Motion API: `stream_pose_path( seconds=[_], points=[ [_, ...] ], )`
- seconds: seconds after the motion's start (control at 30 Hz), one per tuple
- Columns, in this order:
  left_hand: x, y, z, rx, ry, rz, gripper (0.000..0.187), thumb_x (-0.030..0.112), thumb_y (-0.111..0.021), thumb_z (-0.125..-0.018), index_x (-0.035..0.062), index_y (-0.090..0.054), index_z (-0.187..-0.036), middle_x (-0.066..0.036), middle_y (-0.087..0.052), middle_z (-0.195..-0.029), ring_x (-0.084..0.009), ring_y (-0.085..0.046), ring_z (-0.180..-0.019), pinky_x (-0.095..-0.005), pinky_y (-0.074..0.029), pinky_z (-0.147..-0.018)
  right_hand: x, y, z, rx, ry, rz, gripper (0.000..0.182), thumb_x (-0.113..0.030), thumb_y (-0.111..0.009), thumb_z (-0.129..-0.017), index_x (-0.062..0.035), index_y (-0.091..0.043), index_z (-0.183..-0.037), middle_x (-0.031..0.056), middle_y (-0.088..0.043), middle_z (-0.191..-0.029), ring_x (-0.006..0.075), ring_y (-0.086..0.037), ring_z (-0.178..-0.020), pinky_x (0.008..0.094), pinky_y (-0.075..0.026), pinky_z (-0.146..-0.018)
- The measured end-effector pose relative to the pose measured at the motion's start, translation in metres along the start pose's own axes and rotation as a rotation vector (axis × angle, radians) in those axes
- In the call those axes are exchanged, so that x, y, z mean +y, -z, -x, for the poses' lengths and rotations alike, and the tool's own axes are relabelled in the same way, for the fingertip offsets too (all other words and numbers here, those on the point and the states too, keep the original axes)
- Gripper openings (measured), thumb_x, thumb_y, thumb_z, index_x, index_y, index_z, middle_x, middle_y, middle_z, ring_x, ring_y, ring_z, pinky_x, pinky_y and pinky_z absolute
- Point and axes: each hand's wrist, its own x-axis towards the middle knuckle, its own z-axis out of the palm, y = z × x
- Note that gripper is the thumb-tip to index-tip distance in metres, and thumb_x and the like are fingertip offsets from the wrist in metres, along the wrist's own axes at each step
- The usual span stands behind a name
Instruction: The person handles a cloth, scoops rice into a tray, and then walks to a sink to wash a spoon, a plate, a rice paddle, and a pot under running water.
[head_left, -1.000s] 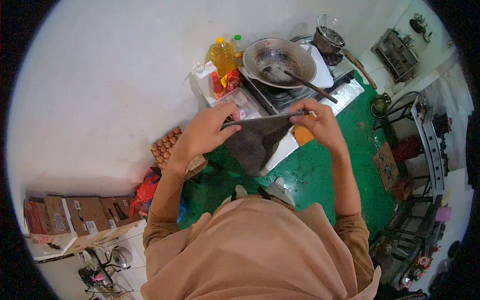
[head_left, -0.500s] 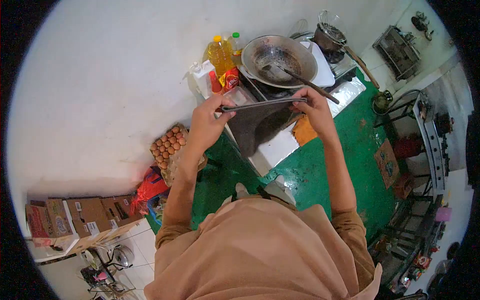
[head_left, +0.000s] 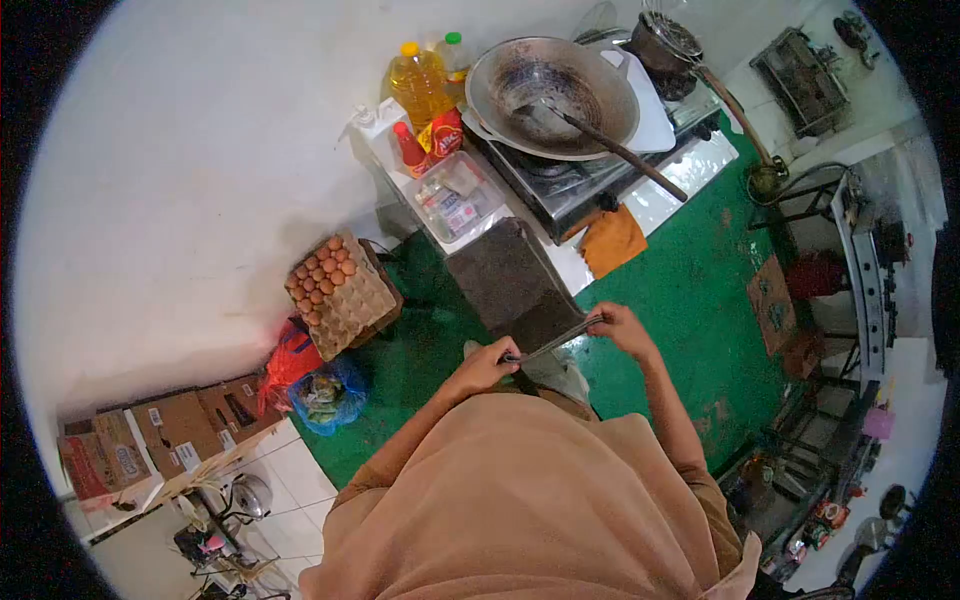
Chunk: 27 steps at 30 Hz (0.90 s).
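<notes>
Dark grey cloth (head_left: 503, 278) spans from the near end of the worktop (head_left: 708, 157) towards the body, its closer corners pinched by the left hand (head_left: 484, 368) and right hand (head_left: 623, 330), seemingly to spread it without bunching.

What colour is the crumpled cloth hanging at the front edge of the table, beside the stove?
The crumpled cloth is orange, seen best in the head view.

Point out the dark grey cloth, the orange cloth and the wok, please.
Dark grey cloth (head_left: 508, 277): head view, its middle.
Orange cloth (head_left: 613, 242): head view, its middle.
Wok (head_left: 500, 80): head view, inner wall.
</notes>
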Motion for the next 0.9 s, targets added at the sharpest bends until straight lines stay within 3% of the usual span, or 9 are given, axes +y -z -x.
stream_pose_path(
  seconds=[0.07,0.17,0.23,0.4,0.47,0.57,0.67,0.87,0.9],
  points=[
    [-0.037,-0.01,-0.014,0.045,-0.086,0.099,0.015,0.011,-0.059,-0.08,0.0041,-0.049,-0.09,-0.003,-0.054,-0.073,-0.0148,-0.052,-0.069,-0.029,-0.041,-0.066,-0.003,-0.005,-0.012,0.006,-0.027,0.018,0.015,-0.008,-0.063,-0.069,-0.0021,-0.058,-0.082,0.006,-0.059,-0.066,0.0147,-0.057,-0.062,0.0298,-0.045,-0.056],
    [-0.033,0.025,-0.026,0.147,0.274,0.326,0.024,0.015,-0.062,-0.078,0.0036,-0.05,-0.096,-0.006,-0.054,-0.085,-0.0151,-0.053,-0.074,-0.03,-0.043,-0.068,-0.038,-0.021,-0.064,0.217,0.092,0.367,0.018,-0.011,-0.063,-0.07,-0.0004,-0.056,-0.083,0.0159,-0.06,-0.071,0.0279,-0.059,-0.067,0.0369,-0.045,-0.06],
    [-0.041,0.046,-0.046,0.475,0.21,0.416,0.026,0.015,-0.063,-0.077,0.0027,-0.049,-0.095,-0.004,-0.051,-0.081,-0.0122,-0.05,-0.067,-0.0273,-0.043,-0.065,-0.055,-0.038,-0.107,0.334,0.19,0.419,0.022,-0.013,-0.063,-0.071,-0.001,-0.055,-0.087,0.0195,-0.059,-0.079,0.0346,-0.058,-0.076,0.0412,-0.045,-0.066],
    [-0.076,0.069,-0.092,1.006,0.325,0.181,0.053,0.017,-0.062,-0.078,0.0037,-0.038,-0.123,-0.017,-0.042,-0.124,-0.0263,-0.045,-0.11,-0.0355,-0.038,-0.089,-0.053,-0.078,-0.16,0.5,0.332,0.466,0.041,-0.015,-0.062,-0.073,-0.0074,-0.047,-0.111,0.0193,-0.053,-0.105,0.0362,-0.054,-0.091,0.0395,-0.043,-0.077],
    [-0.073,0.062,-0.087,0.906,0.301,-0.087,0.062,0.019,-0.063,-0.077,0.0047,-0.031,-0.129,-0.019,-0.029,-0.133,-0.0314,-0.032,-0.12,-0.0384,-0.03,-0.097,-0.03,-0.093,-0.148,0.326,0.28,0.495,0.05,-0.02,-0.062,-0.073,-0.0114,-0.044,-0.119,0.0197,-0.044,-0.121,0.0402,-0.046,-0.106,0.0422,-0.04,-0.087],
    [-0.067,0.031,-0.077,0.748,0.182,-0.438,0.064,0.025,-0.06,-0.079,0.009,-0.028,-0.133,-0.018,-0.018,-0.14,-0.0361,-0.02,-0.127,-0.0448,-0.021,-0.102,-0.014,-0.109,-0.109,0.189,0.379,1.012,0.057,-0.023,-0.063,-0.073,-0.0121,-0.04,-0.124,0.0163,-0.032,-0.133,0.034,-0.032,-0.122,0.044,-0.031,-0.097],
    [-0.056,0.01,-0.08,0.589,0.05,-0.625,0.059,0.03,-0.054,-0.082,0.0131,-0.029,-0.133,-0.015,-0.013,-0.142,-0.0344,-0.013,-0.13,-0.0495,-0.017,-0.102,0.005,-0.093,-0.098,0.093,0.401,1.005,0.06,-0.026,-0.061,-0.075,-0.0136,-0.037,-0.128,0.0119,-0.021,-0.14,0.0287,-0.019,-0.129,0.0463,-0.023,-0.102],
    [-0.059,-0.007,-0.101,0.402,0.023,-0.707,0.058,0.037,-0.049,-0.083,0.0179,-0.029,-0.134,-0.014,-0.014,-0.142,-0.0353,-0.018,-0.129,-0.0514,-0.018,-0.101,0.031,-0.037,-0.094,0.238,0.296,0.674,0.034,-0.011,-0.057,-0.074,-0.0057,-0.055,-0.107,0.0147,-0.052,-0.112,0.0333,-0.047,-0.104,0.0416,-0.039,-0.087],
    [-0.058,-0.008,-0.104,0.403,0.025,-0.704,0.057,0.036,-0.049,-0.083,0.0188,-0.029,-0.134,-0.014,-0.014,-0.142,-0.0352,-0.019,-0.129,-0.052,-0.018,-0.101,0.036,-0.017,-0.093,0.413,0.281,0.688,0.033,-0.01,-0.056,-0.074,-0.0046,-0.055,-0.106,0.0154,-0.054,-0.107,0.0342,-0.049,-0.099,0.0412,-0.04,-0.085]
  ],
)
